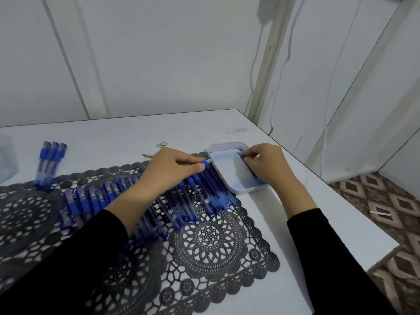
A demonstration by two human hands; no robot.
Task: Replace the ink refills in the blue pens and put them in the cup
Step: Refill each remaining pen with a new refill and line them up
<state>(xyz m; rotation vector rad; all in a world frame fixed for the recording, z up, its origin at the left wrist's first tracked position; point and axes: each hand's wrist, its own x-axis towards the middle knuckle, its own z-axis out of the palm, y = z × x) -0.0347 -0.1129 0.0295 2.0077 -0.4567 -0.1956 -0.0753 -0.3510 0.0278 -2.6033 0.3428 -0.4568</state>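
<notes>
Left hand (pixel 172 171) is down at the counter's (pixel 136 133) centre, fingers curled round a blue pen (pixel 206 162) with its tip poking out toward 3 o'clock. Right hand (pixel 268 164) is inside the white tray (pixel 247 190) at 3 o'clock, fingers narrowed to a pinch on the blue refills (pixel 241 155) along its right wall. A long row of blue pens (pixel 95 201) lies side by side on the black lace placemat (pixel 211 237), running from 8 o'clock to the tray. Three more pens (pixel 51 160) sit together at 10 o'clock, and a translucent container (pixel 5 160) is half cut off at 9 o'clock.
</notes>
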